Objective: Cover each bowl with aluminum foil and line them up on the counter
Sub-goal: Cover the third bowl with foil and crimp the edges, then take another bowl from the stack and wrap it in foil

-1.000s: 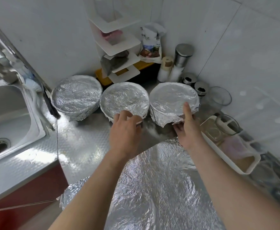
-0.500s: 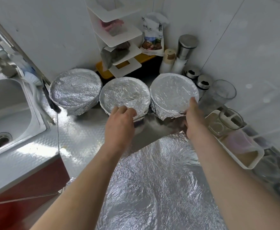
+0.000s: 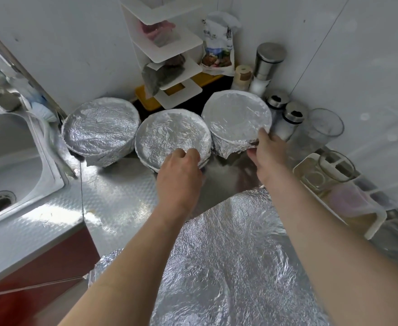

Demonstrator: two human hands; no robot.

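- Head view: three round bowls stand in a row on the embossed steel counter (image 3: 113, 203), each sealed under crinkled aluminum foil, so you cannot see what is in them.
- The left bowl (image 3: 100, 130) sits far left beside the sink (image 3: 9, 161); the middle bowl (image 3: 172, 135) is just beside it; the right bowl (image 3: 237, 114) stands far right, its foil skirt ragged at the near edge.
- Your left hand (image 3: 179, 175) rests on the near rim of the middle bowl, fingers curled over the foil edge and gripping it.
- Your right hand (image 3: 267, 154) holds the near right side of the right bowl, thumb on the foil rim, fingers under the skirt.
- A loose foil sheet (image 3: 228, 262), wrinkled and shiny, lies flat on the near counter beneath your forearms.
- Far right: two steel-capped shakers (image 3: 285, 116) holding white grains, and a clear glass (image 3: 322, 128).
- Near right: a white rectangular tray (image 3: 377, 222) holds another glass; the rest of its contents are blurred.
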